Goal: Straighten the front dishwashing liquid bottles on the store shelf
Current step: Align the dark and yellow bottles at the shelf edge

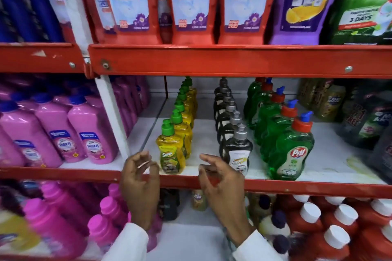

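Three rows of dishwashing bottles stand on the middle shelf (212, 140). The front yellow bottle (171, 152) with a green pump cap stands upright at the shelf's front edge. To its right are the front dark bottle (238, 150) with a grey cap and the front green bottle (291, 150) with a red and blue cap. My left hand (141, 182) hovers just left of the yellow bottle, fingers curled and apart, holding nothing. My right hand (220, 184) hovers between the yellow and dark bottles, fingers apart, also holding nothing. Neither hand touches a bottle.
Pink bottles (91, 133) fill the bay to the left, behind a white upright (114, 121). Dark refill pouches (369, 125) stand at the right. Red cleaner pouches (191, 2) sit on the shelf above. The red shelf lip (297, 186) runs below my hands.
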`<action>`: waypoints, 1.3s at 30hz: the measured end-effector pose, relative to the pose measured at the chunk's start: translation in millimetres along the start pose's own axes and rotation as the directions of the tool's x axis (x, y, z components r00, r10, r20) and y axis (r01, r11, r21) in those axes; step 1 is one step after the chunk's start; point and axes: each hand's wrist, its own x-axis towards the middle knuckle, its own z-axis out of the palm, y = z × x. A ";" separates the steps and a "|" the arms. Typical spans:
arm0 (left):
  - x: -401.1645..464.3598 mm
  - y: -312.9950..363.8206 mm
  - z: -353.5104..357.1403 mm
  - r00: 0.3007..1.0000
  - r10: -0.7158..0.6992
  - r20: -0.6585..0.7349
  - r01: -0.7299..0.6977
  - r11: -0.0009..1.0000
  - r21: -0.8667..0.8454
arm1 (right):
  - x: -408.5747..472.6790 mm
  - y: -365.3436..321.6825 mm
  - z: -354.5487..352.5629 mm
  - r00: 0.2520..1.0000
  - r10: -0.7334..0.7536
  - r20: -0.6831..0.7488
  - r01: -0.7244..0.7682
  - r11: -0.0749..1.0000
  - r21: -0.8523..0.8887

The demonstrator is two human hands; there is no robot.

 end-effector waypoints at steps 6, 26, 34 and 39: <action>40.8 -23.2 -12.9 0.916 -0.031 0.401 -0.115 0.936 0.334 | 25.6 2.9 50.8 0.973 0.025 0.230 -0.015 0.999 -0.045; 45.5 -21.1 -16.3 0.819 0.043 0.573 -0.186 0.963 0.194 | 24.5 21.3 54.4 0.975 0.182 0.131 -0.180 0.983 -0.024; 44.1 -17.2 -16.9 0.803 0.040 0.594 -0.176 0.969 0.174 | 22.0 21.8 52.6 0.975 0.187 0.122 -0.187 0.982 -0.013; 43.0 -10.5 -19.6 0.798 -0.010 0.603 -0.124 0.976 0.180 | 13.6 4.0 44.2 0.980 0.199 0.006 -0.199 0.979 0.054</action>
